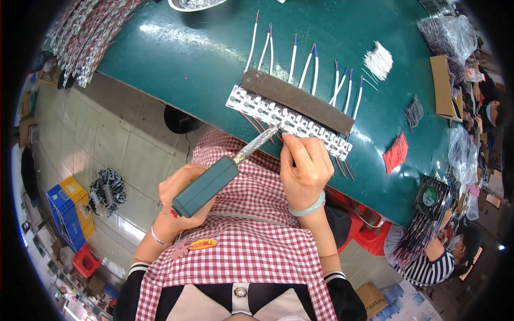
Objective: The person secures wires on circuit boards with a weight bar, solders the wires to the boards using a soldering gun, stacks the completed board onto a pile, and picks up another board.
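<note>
My left hand (184,184) is wrapped around the dark green boxy handle of a soldering iron (206,187). Its metal tip rests at or just above the lower edge of a white circuit board strip (258,108) with dark square parts. My right hand (306,166) pinches close to that same edge, just right of the tip; what its fingertips hold is hidden. A brown bar (297,100) lies along the strip. Several white cables (316,75) with red and blue ends stick out beyond the bar. Thin red wires (250,122) hang from the strip's near side.
On the green table (187,69) are white wires (378,60), red wires (395,154) and grey wires (413,112) in piles. Wired strips (85,37) are heaped far left. A cardboard box (444,88) and small fan (432,197) line the right side, near another person (431,262).
</note>
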Demonstrator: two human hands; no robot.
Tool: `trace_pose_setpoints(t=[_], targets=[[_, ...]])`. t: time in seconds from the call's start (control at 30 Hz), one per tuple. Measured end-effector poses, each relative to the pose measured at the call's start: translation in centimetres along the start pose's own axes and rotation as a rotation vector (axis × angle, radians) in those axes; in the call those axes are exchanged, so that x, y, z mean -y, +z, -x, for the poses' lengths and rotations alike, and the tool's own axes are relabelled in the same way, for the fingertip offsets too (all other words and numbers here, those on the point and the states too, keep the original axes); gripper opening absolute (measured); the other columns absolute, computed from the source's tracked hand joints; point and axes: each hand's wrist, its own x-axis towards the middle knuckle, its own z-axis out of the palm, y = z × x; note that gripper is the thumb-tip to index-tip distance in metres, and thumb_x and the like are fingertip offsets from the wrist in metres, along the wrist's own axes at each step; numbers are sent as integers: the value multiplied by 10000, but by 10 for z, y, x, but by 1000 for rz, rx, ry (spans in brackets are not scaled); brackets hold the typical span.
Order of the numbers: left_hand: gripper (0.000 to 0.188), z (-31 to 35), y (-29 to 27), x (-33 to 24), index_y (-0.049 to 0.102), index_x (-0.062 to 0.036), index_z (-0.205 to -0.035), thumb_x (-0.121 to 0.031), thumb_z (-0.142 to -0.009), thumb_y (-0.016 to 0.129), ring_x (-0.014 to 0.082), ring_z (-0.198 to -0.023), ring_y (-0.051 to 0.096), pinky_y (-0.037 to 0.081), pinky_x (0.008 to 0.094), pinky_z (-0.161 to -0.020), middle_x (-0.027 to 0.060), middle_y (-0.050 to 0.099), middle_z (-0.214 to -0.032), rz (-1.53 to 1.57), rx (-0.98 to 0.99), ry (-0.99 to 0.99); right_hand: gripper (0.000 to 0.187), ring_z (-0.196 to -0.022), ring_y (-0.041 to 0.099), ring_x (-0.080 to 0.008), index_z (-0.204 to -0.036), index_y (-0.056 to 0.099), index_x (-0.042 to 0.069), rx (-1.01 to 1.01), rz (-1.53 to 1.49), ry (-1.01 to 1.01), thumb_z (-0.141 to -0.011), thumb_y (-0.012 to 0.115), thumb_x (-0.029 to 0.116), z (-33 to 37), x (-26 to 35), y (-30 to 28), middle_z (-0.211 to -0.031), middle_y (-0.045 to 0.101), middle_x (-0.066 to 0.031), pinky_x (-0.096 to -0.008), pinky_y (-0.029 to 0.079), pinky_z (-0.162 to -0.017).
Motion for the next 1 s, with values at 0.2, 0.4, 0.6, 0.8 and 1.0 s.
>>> trace_pose_setpoints(t=[0.2, 0.4, 0.6, 0.8, 1.0], targets=[[202, -1, 1, 0, 697, 66, -906, 52, -716, 765, 259, -695, 691, 538, 314, -605, 149, 676, -842, -9, 22, 6, 275, -678, 594, -250, -944, 723, 25, -7, 14, -1, -710, 748, -118, 0, 0, 0, -759, 596, -90, -364, 477, -601], [193, -2, -1, 1, 691, 56, -880, 45, -703, 768, 256, -663, 670, 522, 315, -581, 144, 667, -828, -33, 51, 14, 272, -675, 594, -251, -938, 722, 24, -1, 28, 7, -707, 749, -117, 0, 0, 0, -755, 592, -90, -364, 480, -602], [189, 1, -1, 2, 690, 69, -889, 39, -718, 765, 249, -636, 654, 511, 314, -567, 149, 655, -804, -51, 14, 56, 265, -705, 593, -252, -965, 729, -9, 15, 36, -18, -715, 754, -91, -1, 0, -1, -772, 570, -95, -362, 487, -604], [202, 1, -4, 1, 695, 87, -918, 31, -736, 764, 252, -656, 675, 529, 316, -591, 165, 664, -812, -72, 2, 76, 267, -684, 604, -249, -943, 731, 34, -5, 43, 26, -716, 755, -107, 0, 1, 0, -758, 593, -85, -366, 487, -612], [230, 2, -4, -1, 701, 91, -952, 30, -741, 770, 264, -717, 711, 556, 312, -633, 182, 696, -876, -40, -4, 31, 274, -684, 606, -237, -961, 741, 38, -6, 7, 42, -737, 758, -118, 3, -1, -2, -765, 594, -87, -350, 486, -606]])
